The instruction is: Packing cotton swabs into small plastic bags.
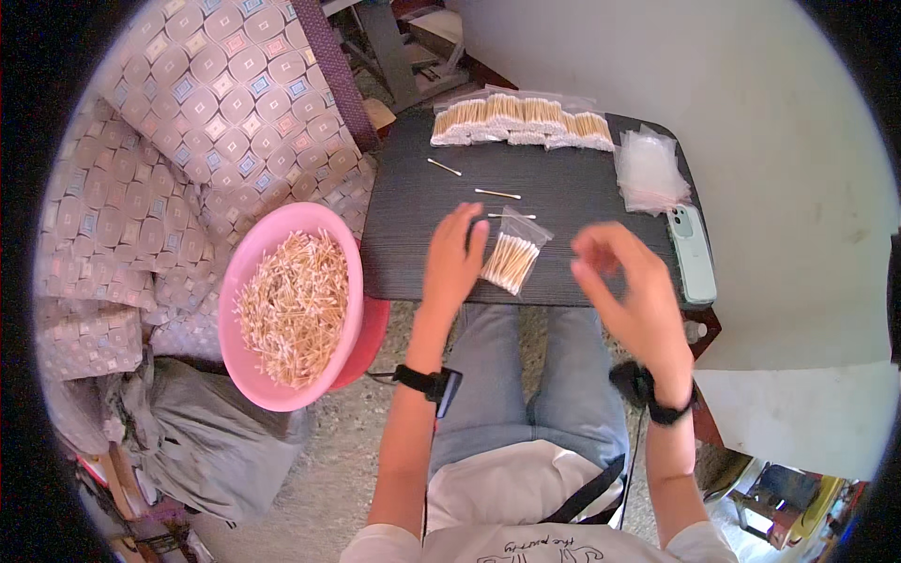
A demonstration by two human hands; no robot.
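Left hand (452, 263) and right hand (643, 296), half-spread and free, flank the swab bag (512, 260).

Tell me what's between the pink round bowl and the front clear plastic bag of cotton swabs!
In the head view: the left hand, over the flat dark tabletop.

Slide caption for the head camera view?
Left hand and right hand flank a clear bag of cotton swabs on a dark table.

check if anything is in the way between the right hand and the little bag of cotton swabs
Nothing visible is: only dark tabletop shows between the right hand and the transparent bag of cotton swabs. The left hand is on the bag's other side.
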